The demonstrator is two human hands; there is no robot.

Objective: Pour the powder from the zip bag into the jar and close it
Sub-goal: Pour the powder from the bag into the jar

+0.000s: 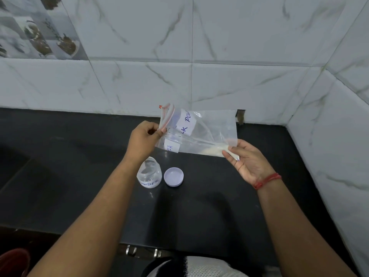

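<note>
A clear zip bag [211, 126] with a white handwritten label hangs sideways in the air above the counter. Pale powder [213, 150] lies along its lower edge. My left hand [142, 139] pinches the red zip end on the left. My right hand [246, 161] grips the bag's bottom right corner. Below the bag, an open clear jar [149, 173] with a "POWDER" label stands on the black counter [199, 206]. Its round white lid [173, 176] lies flat beside the jar, on the right.
White marble tiles form the back wall [191, 56] and the right side wall [339, 136], making a corner. A metal handle [142, 251] shows under the counter's front edge. A red object [14, 260] sits at the bottom left.
</note>
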